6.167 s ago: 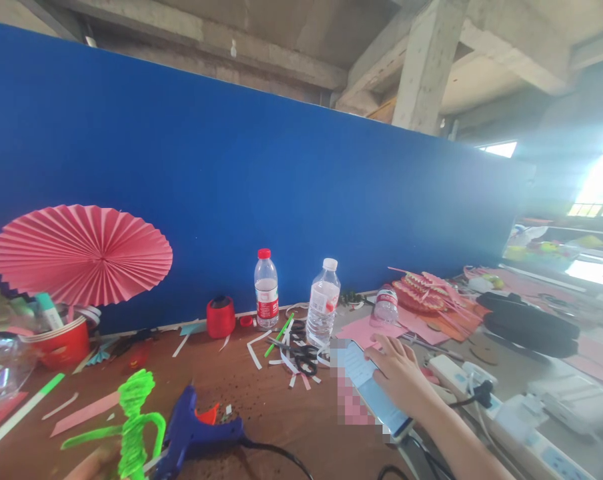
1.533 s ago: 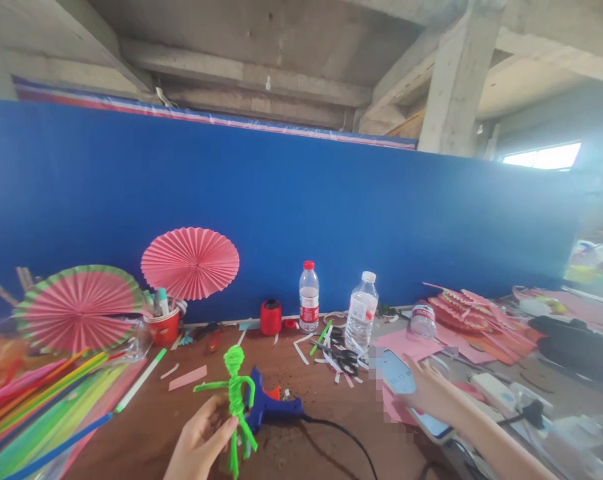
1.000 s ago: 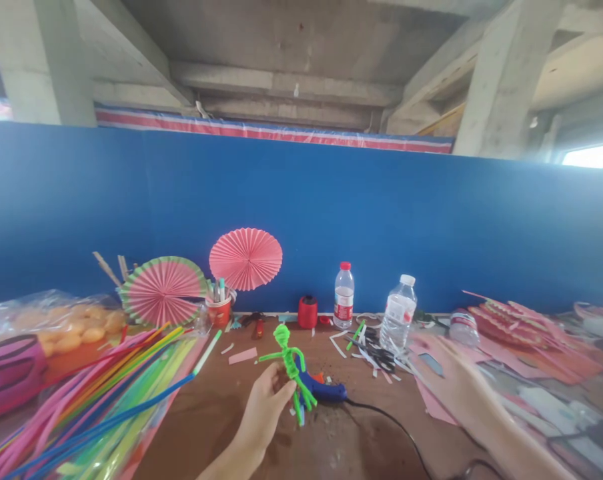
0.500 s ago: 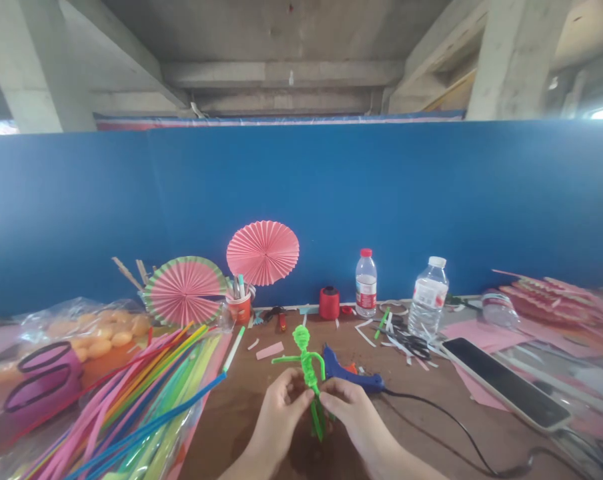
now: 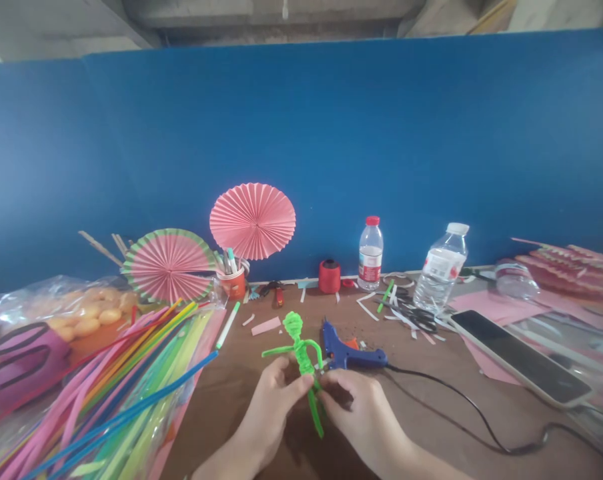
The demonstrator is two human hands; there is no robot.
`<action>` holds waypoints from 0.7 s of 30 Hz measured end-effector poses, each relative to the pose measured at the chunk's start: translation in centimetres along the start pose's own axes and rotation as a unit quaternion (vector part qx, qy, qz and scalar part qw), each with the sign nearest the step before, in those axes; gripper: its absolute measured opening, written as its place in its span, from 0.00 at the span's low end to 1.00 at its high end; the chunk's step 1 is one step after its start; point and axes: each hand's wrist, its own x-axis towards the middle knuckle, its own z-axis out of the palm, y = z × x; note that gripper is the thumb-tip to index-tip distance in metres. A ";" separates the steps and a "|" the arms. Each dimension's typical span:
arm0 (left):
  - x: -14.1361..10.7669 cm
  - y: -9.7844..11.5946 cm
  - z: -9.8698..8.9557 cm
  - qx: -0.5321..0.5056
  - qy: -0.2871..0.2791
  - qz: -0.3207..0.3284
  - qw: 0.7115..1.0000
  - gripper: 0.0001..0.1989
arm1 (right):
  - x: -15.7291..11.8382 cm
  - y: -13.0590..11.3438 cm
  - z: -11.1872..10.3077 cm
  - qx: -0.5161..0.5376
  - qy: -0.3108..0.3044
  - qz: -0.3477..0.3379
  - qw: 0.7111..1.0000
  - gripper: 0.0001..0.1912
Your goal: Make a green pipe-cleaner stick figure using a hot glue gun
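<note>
A bright green pipe-cleaner figure with a coiled head, wound body, two arms and legs stands between my hands, tilted slightly. My left hand pinches its lower body from the left, thumb in front. From the right, my right hand has thumb and fingers closed at the hip and upper leg; part of that leg is hidden behind them. One arm of the figure sticks out to the left, the other bends down toward my right fingers. Just beyond my right hand lies a blue glue gun with a black cord.
Coloured pipe cleaners cover the left side. Pink paper fans, a marker cup, red thread spool and water bottles line the back. Scissors, paper scraps and a phone lie right.
The view has tipped downward, showing more of the table. The figure leans a little more to the left, and my right fingers have shifted and curled at its hip.
</note>
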 end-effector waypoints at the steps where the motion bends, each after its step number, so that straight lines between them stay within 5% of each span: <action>1: 0.0 0.0 0.0 -0.013 0.001 -0.001 1.000 0.11 | 0.0 0.1 0.0 -0.014 0.006 -0.002 1.000 0.09; 12: 0.4 -0.1 -0.8 0.067 0.011 0.015 0.998 0.14 | 0.0 0.5 -0.2 -0.074 0.039 -0.044 0.996 0.08; 21: 0.2 0.6 0.0 0.045 -0.041 0.009 0.998 0.13 | 0.1 -0.2 -0.6 -0.022 0.041 -0.027 0.999 0.10</action>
